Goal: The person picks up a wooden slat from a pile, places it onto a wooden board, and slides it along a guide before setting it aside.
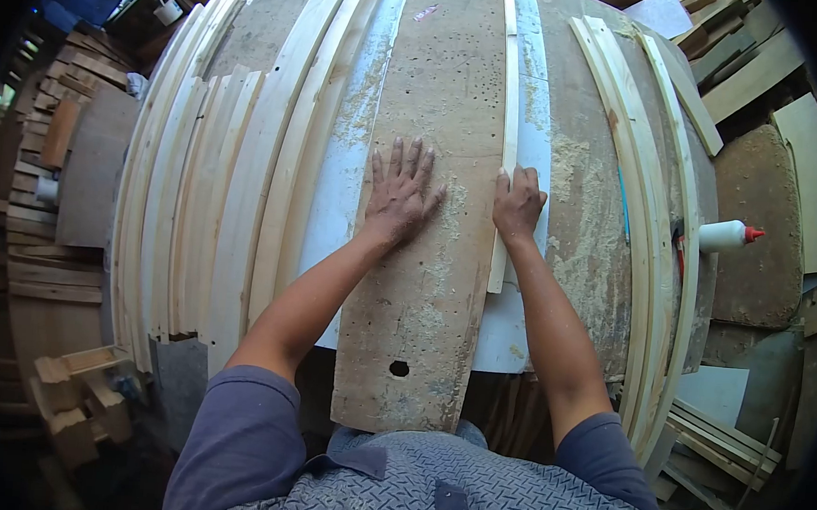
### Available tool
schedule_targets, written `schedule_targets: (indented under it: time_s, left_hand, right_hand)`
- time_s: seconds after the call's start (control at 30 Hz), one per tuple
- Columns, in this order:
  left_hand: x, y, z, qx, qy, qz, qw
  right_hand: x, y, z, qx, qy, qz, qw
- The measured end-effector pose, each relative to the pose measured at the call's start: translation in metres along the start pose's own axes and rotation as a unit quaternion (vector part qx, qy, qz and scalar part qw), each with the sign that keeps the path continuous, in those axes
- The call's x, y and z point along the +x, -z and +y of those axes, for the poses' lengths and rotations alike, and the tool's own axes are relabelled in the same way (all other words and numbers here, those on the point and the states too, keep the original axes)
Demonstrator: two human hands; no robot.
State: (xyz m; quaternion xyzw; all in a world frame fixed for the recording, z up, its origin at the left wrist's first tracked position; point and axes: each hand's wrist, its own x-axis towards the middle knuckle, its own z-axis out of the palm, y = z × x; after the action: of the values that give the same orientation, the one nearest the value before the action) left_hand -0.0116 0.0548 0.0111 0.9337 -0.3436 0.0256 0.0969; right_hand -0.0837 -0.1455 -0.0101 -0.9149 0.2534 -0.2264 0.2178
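Note:
My left hand [399, 196] lies flat, fingers spread, on a long worn board [437, 88] dotted with small holes and sawdust. A larger dark hole pierces the board's near end, close to my body. My right hand [521, 204] is closed on a narrow pale wooden strip [511, 102] that runs along the board's right edge. Its thumb points forward on the strip, and the fingers curl over the right side. Under the board, a white sheet [339, 167] scattered with sawdust shows on both sides.
Long pale wood strips [274, 153] lie side by side on the left of the worktable [581, 266]. More strips [635, 147] lie on the right, near a white glue bottle [723, 236] with a red cap. Stacked wood offcuts [92, 77] stand beyond the left edge.

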Motion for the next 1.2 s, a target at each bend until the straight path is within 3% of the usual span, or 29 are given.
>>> schedule_targets:
  time_s: [1.2]
  left_hand:
    - [0.007, 0.007, 0.000, -0.005, -0.002, -0.014, 1.000]
  right_hand:
    - [0.221, -0.079, 0.008, -0.040, -0.018, 0.011, 0.999]
